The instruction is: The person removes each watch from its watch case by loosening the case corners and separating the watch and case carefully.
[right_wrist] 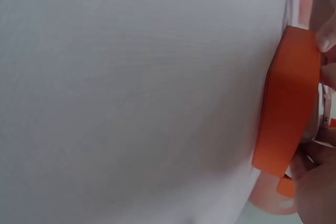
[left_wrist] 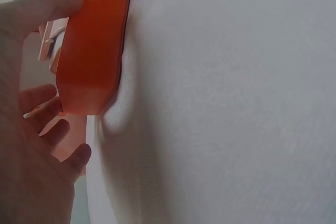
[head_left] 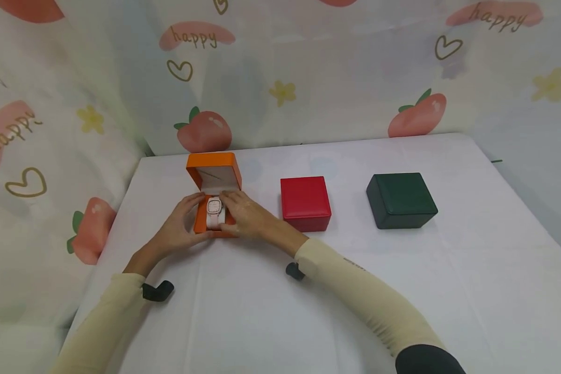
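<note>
An orange watch box (head_left: 210,159) stands with its lid raised at the left of the table. Inside lies a square-faced watch (head_left: 214,205) with a pale strap. My left hand (head_left: 179,228) grips the box's left side, thumb at the front corner; the left wrist view shows that thumb on the orange front wall (left_wrist: 94,40). From the right, my right hand (head_left: 248,213) holds the watch at its edge, fingertips near the case and thumb by the strap's lower end. In the right wrist view the box wall (right_wrist: 289,103) partly hides the watch.
A closed red box (head_left: 305,200) sits right of my right hand. Farther right is a closed dark green box (head_left: 402,200). All rest on a white-covered table (head_left: 262,311), with a printed curtain (head_left: 318,78) behind and at the sides.
</note>
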{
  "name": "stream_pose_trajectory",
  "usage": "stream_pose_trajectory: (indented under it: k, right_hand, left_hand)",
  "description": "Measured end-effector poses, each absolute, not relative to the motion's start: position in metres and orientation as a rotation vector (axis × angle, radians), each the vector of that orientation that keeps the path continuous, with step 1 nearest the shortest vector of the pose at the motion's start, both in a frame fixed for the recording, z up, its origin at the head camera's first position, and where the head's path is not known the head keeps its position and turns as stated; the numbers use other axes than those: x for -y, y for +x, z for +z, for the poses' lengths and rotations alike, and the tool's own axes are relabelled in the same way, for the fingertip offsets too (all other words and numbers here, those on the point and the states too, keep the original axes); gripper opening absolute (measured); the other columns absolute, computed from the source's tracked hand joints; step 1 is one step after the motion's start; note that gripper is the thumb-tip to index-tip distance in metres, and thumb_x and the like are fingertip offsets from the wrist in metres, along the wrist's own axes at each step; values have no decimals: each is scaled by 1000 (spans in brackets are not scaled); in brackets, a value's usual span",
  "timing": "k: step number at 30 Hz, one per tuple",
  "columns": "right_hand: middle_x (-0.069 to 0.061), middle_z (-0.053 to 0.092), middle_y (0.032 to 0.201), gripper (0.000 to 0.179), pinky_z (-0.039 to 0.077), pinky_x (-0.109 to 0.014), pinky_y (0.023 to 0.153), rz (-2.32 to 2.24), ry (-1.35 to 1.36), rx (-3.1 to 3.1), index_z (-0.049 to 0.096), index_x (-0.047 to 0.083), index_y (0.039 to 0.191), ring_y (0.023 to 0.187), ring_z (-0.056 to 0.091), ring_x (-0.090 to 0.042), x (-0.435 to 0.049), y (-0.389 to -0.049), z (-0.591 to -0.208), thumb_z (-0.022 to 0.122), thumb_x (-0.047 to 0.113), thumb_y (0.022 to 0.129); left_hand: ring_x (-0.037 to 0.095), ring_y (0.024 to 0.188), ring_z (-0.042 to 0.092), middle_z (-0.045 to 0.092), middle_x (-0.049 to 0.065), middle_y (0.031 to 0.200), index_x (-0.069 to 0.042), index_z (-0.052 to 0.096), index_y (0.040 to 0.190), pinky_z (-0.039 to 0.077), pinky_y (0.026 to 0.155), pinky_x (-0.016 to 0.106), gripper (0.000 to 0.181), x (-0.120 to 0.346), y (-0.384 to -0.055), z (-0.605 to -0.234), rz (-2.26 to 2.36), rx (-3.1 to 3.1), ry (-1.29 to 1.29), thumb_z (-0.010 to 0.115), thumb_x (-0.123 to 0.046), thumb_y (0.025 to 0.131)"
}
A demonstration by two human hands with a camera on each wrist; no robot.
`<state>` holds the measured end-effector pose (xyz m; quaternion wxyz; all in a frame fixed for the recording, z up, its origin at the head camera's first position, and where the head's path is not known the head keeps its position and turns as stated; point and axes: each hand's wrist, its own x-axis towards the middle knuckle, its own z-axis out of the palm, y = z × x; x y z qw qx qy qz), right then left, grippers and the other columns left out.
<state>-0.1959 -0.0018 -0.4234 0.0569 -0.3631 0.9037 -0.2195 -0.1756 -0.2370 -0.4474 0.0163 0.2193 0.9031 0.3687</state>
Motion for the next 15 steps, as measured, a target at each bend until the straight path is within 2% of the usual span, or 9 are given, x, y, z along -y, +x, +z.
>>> stream_pose_trajectory:
  k: [4,9,15]
  right_hand:
    - [-18,39,156,79,24,-33,119,-600,-1140,-2761,34,-4,155,143,33,-30,3,-196,-425,68,39,98]
    - [-18,43,152,76,30,-32,117,-648,-1126,-2749,38,-3,152,140,36,-28,5,-197,-421,73,34,95]
    - [-16,45,150,73,30,-30,116,-732,-1131,-2742,43,-3,149,138,40,-26,3,-196,-420,76,32,94]
  left_hand:
    - [35,148,23,32,14,159,0,41,152,21,115,65,91,236,-174,-447,1125,-2811,682,87,-29,80]
    - [34,149,22,32,14,160,0,43,151,20,117,63,83,236,-173,-446,1118,-2820,693,83,-28,84]
    - [34,150,21,33,15,160,5,44,150,20,117,60,80,234,-174,-446,1126,-2816,711,81,-26,86]
